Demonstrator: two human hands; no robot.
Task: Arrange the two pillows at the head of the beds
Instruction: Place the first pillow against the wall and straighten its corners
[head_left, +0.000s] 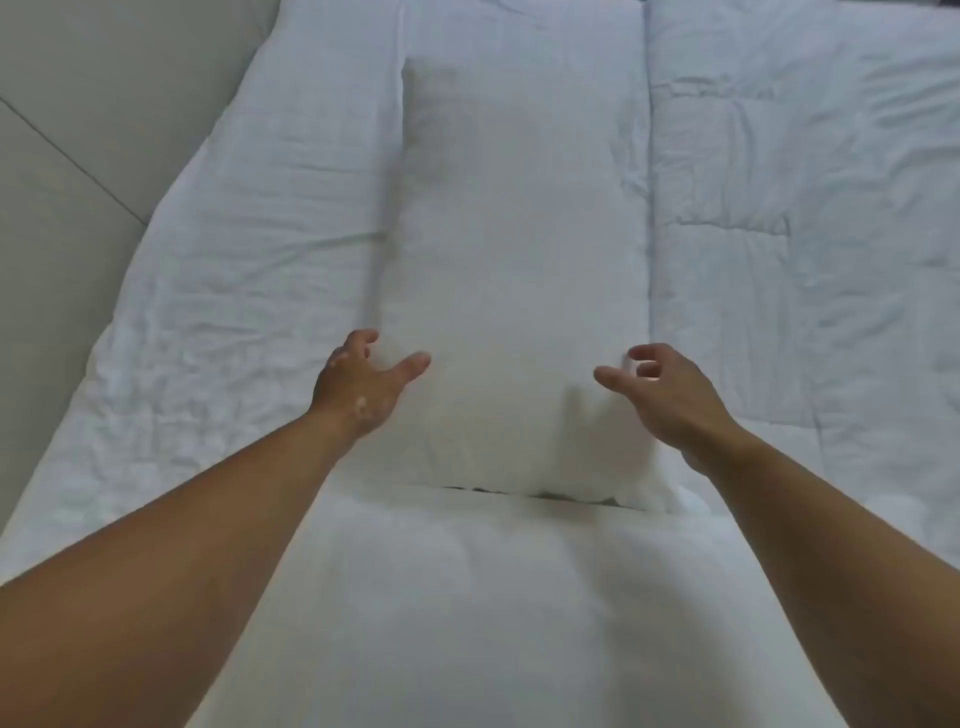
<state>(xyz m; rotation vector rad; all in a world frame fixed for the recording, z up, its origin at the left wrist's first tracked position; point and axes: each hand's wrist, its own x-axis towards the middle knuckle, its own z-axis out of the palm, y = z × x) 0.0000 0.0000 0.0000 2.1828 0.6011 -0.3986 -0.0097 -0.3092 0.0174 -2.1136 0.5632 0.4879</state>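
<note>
A white pillow (519, 270) lies lengthwise on the bed, running from the centre of the view toward 12 o'clock, with a white quilted duvet (249, 260) spread to its 9 o'clock side and another duvet section (805, 208) to its 3 o'clock side. A second white pillow (467, 613) fills the view at 6 o'clock, its far edge meeting the near end of the first. The left hand (363, 379) sits at the 8 o'clock corner of the far pillow, thumb spread and fingers curled at the pillow's side edge; it grips nothing. The right hand (660, 395) sits at the 4 o'clock corner, also open with the fingers loosely curled, and holds nothing; whether it touches the fabric cannot be told. The floor (67, 156) shows at 10 o'clock. The step in hand appears to be taking hold of the far pillow by its two near corners. To do this well, close both hands on the side seams at matching positions, so that the pillow lifts level and does not twist. Take a full pinch of casing and filling together, since casing alone is likely to stretch and let the fill sag. Lift clear of the duvet before any move, to avoid dragging wrinkles into the cover. Set it square to the bed edge.
</note>
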